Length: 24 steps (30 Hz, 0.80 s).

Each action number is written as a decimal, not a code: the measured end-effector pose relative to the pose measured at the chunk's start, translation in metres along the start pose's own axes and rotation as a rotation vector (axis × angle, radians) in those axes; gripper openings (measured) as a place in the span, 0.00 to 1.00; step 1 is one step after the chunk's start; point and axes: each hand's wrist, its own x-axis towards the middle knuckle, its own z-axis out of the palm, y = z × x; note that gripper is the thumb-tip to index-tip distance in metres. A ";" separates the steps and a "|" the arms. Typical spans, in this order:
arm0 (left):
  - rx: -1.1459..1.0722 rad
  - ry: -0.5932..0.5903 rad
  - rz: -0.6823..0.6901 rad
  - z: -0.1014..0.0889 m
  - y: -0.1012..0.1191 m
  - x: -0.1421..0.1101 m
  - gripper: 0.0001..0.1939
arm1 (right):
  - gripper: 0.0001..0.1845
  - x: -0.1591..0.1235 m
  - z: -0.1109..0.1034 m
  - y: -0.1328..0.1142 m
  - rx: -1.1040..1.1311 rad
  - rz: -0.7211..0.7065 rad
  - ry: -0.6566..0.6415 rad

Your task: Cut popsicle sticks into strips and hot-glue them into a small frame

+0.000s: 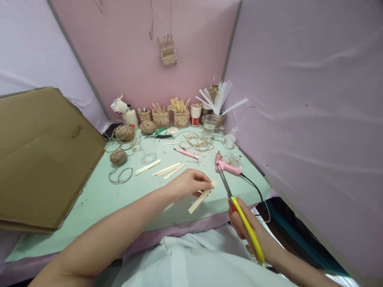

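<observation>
My left hand (194, 183) pinches a flat pale wooden stick (198, 202) between thumb and fingers, above the table's front edge. The stick slants down toward me. To its right, my right hand (241, 219) grips a pair of scissors (245, 223) with yellow handles, blades pointing up and away from me. The blades look slightly apart and do not touch the stick. Just beyond the blade tips lies a pink glue gun (229, 166) with a black cord. More wooden sticks (169, 170) lie on the table past my left hand.
A pink craft knife (186, 153), loose twine (197, 141) and green-handled pliers (163, 135) lie farther back. Twine balls (118, 157) and a clear cup (149, 153) stand left. Stick-filled baskets (181, 118) line the back wall. A large cardboard sheet (44, 159) leans at left.
</observation>
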 end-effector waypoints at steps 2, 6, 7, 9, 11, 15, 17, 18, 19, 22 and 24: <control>0.022 0.011 0.014 -0.007 0.000 -0.005 0.12 | 0.13 0.005 -0.005 -0.008 -0.041 0.025 -0.086; 0.088 0.037 0.068 -0.017 0.000 -0.017 0.12 | 0.12 0.012 -0.010 -0.019 -0.134 0.062 -0.139; 0.102 0.040 0.083 -0.019 0.000 -0.019 0.12 | 0.12 0.013 -0.010 -0.020 -0.152 0.063 -0.147; 0.125 0.041 0.108 -0.021 0.000 -0.023 0.12 | 0.13 0.015 -0.009 -0.023 -0.171 0.052 -0.151; 0.143 0.039 0.120 -0.022 -0.002 -0.024 0.12 | 0.12 0.019 -0.007 -0.027 -0.133 0.037 -0.126; 0.222 0.040 0.133 -0.021 -0.006 -0.025 0.11 | 0.13 0.034 -0.001 -0.036 0.056 -0.031 -0.021; 0.282 0.033 0.151 -0.020 -0.009 -0.025 0.11 | 0.16 0.043 0.004 -0.041 0.122 -0.069 0.008; 0.309 0.030 0.161 -0.019 -0.011 -0.026 0.10 | 0.17 0.047 0.007 -0.043 0.142 -0.081 0.011; 0.335 0.029 0.170 -0.018 -0.012 -0.027 0.10 | 0.18 0.051 0.010 -0.045 0.150 -0.087 0.011; 0.408 0.051 0.190 -0.017 -0.017 -0.029 0.11 | 0.19 0.058 0.020 -0.046 0.155 -0.101 0.026; 0.429 0.078 0.196 -0.016 -0.020 -0.030 0.11 | 0.20 0.060 0.025 -0.045 0.166 -0.110 0.051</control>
